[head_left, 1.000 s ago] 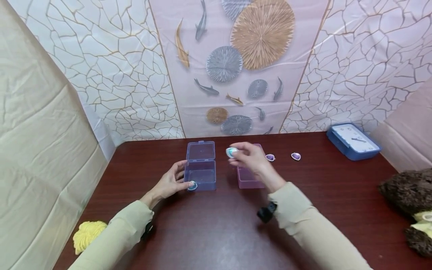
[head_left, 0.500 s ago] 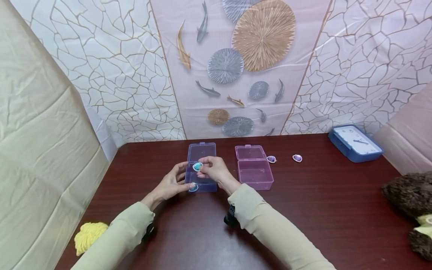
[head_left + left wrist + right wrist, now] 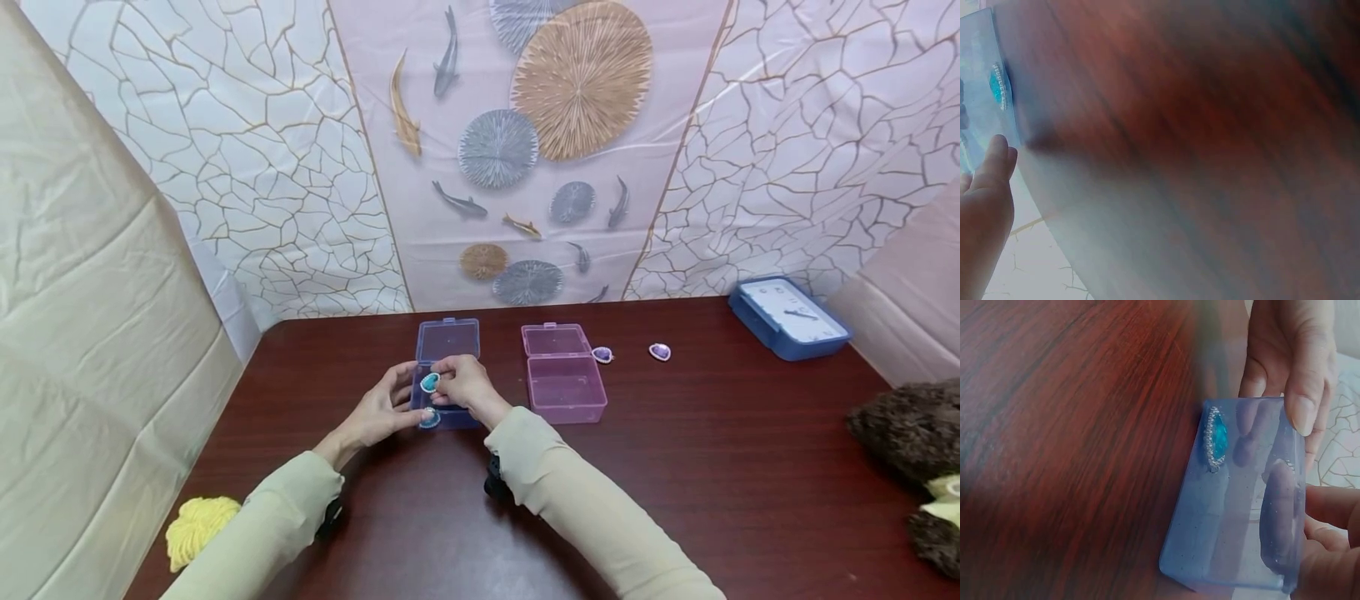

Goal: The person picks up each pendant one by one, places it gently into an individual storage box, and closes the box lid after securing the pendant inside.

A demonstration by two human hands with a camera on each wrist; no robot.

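My right hand pinches a teal heart-shaped gem with a white beaded edge over the open blue clear plastic box. Inside that box, low against the front wall, lies another teal gem with a beaded rim. My left hand holds the box at its left side, thumb near the front and fingers along the side. The box's hinged lid leans back. In the right wrist view, my right fingers show dimly through the wall, hiding most of the held gem.
An open pink box stands to the right. Beyond it lie a purple gem and another purple gem. A blue clock case is at the back right, a brown furry thing at the right edge, yellow yarn at front left.
My right hand has carried the teal gem leftward from above the pink box and lowered it into the blue box's opening. The left hand has stayed on the box.
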